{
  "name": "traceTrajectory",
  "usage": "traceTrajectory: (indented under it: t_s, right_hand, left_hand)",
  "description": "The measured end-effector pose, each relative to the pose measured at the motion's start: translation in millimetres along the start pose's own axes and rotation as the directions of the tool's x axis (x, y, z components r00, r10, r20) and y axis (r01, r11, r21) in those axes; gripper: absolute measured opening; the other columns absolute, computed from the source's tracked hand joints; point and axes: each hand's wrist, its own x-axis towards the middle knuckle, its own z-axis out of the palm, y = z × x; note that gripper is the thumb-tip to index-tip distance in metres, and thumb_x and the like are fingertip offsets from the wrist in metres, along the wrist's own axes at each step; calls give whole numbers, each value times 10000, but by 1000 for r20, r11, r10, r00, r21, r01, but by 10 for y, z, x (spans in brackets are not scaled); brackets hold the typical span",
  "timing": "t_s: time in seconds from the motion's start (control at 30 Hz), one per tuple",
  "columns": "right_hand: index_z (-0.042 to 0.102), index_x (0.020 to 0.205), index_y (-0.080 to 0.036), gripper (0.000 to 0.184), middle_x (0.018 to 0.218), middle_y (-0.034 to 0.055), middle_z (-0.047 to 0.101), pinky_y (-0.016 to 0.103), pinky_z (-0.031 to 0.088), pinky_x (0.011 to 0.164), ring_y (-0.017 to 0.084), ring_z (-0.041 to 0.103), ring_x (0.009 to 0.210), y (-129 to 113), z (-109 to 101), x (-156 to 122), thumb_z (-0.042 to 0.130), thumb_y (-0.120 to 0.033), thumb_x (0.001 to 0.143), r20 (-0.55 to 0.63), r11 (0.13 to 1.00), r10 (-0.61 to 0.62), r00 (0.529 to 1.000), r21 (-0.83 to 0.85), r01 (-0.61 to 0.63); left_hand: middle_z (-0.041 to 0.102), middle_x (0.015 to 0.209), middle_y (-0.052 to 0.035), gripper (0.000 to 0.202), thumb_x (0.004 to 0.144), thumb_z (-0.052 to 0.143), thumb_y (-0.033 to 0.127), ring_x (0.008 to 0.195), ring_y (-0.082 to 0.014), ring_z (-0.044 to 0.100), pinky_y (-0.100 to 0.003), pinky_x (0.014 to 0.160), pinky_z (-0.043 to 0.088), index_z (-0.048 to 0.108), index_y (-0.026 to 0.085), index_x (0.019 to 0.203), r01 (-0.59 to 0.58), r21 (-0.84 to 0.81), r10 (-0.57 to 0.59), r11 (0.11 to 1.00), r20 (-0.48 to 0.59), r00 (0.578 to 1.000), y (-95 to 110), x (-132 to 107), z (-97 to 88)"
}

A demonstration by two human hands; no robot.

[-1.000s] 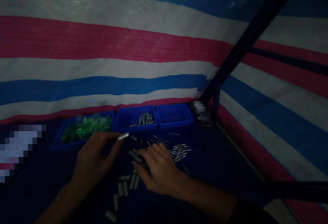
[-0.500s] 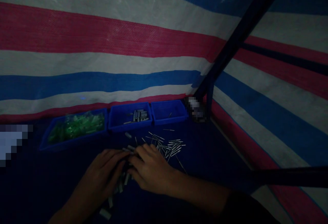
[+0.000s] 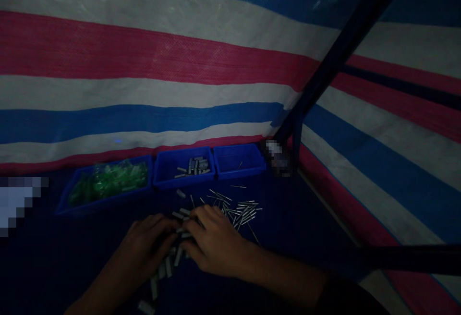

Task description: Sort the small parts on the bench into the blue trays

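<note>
My left hand (image 3: 153, 238) and my right hand (image 3: 216, 240) meet over a loose pile of short grey bar-like pieces (image 3: 168, 267) on the dark blue surface. The fingers of both hands are curled inward. Short grey pieces show between the two sets of fingertips, and one appears to lie between my right thumb and forefinger. What my left fingertips grip, if anything, is too dark to make out. Just beyond my right hand lies a scatter of thin silvery pins (image 3: 247, 212).
Along the back stand three blue bins: the left bin (image 3: 104, 199) has green items in clear plastic, the middle bin (image 3: 183, 180) grey pieces, the right bin (image 3: 239, 171) a thin piece. A dark frame post (image 3: 320, 84) slants at right before striped sheeting (image 3: 162, 60).
The fingertips of both hands have shifted slightly, baring more grey pieces between them. The whole view has dropped a little in the frame.
</note>
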Motion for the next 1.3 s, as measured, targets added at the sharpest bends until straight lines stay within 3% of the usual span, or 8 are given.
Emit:
traceTrajectory:
  t_s: [0.17, 0.33, 0.53, 0.7, 0.87, 0.97, 1.17, 1.3]
  right_hand:
    - [553, 1043, -157, 302, 957, 85, 540, 349, 385, 771, 200, 457, 908, 1, 19, 3, 436, -347, 839, -8, 1000, 6, 1000, -8, -6]
    - [555, 1041, -170, 286, 929, 67, 547, 324, 390, 746, 185, 461, 880, -9, 23, 19, 441, -338, 840, -26, 1000, -4, 1000, -3, 4]
    - [566, 1014, -171, 244, 867, 47, 577, 302, 378, 709, 167, 474, 816, 0, 26, 9, 400, -277, 870, -157, 998, -63, 986, -27, 59]
    - [587, 908, -160, 224, 802, 36, 592, 287, 366, 686, 147, 487, 771, 4, 37, -1, 426, -310, 866, -222, 996, -90, 971, -11, 90]
    - [592, 766, -164, 240, 698, 26, 582, 285, 337, 642, 141, 482, 705, 28, 80, 3, 426, -306, 867, -251, 998, -54, 967, -50, 43]
    - [584, 705, -171, 281, 661, 22, 575, 287, 328, 624, 141, 476, 678, 40, 82, 7, 410, -316, 871, -279, 998, -54, 959, -53, 41]
    - [578, 925, -154, 294, 766, 41, 613, 289, 352, 649, 146, 498, 701, -28, 21, -25, 416, -389, 858, -305, 998, -48, 951, 12, 54]
    - [579, 868, -154, 231, 736, 34, 617, 286, 358, 657, 140, 510, 696, -21, -16, 24, 405, -307, 873, -298, 997, -72, 952, -29, 66]
  left_hand:
    - [646, 718, -6, 224, 786, 489, 361, 681, -161, 617, -255, 610, 428, 611, 220, 910, 165, -15, -165, 986, 19, 986, 110, 17, -19]
    - [629, 635, 14, 231, 815, 437, 359, 571, -133, 600, -215, 528, 428, 608, 206, 842, 206, -122, -203, 971, 36, 978, 154, 15, -13]
    - [664, 760, -1, 261, 825, 427, 396, 682, -136, 618, -204, 623, 478, 611, 212, 811, 156, -283, -165, 946, -7, 986, 221, 1, -74]
    - [629, 663, -4, 337, 860, 355, 394, 607, -130, 589, -196, 572, 478, 581, 198, 705, 145, -290, -156, 946, -14, 988, 242, -31, -81]
    - [652, 893, -35, 242, 800, 493, 366, 787, -157, 616, -228, 694, 505, 587, 219, 966, 58, -277, -89, 959, -99, 991, 192, -63, -65]
    - [648, 850, -32, 195, 782, 526, 346, 774, -157, 611, -226, 679, 504, 602, 223, 913, -25, -238, -12, 971, -152, 988, 193, -71, -60]
    - [638, 801, -25, 206, 829, 453, 345, 726, -136, 604, -202, 641, 495, 599, 210, 882, 3, -226, -53, 974, -218, 975, 249, -52, -57]
    - [642, 830, -23, 227, 852, 418, 324, 761, -130, 606, -201, 684, 491, 600, 209, 923, -17, -204, -25, 979, -203, 979, 221, -27, -60]
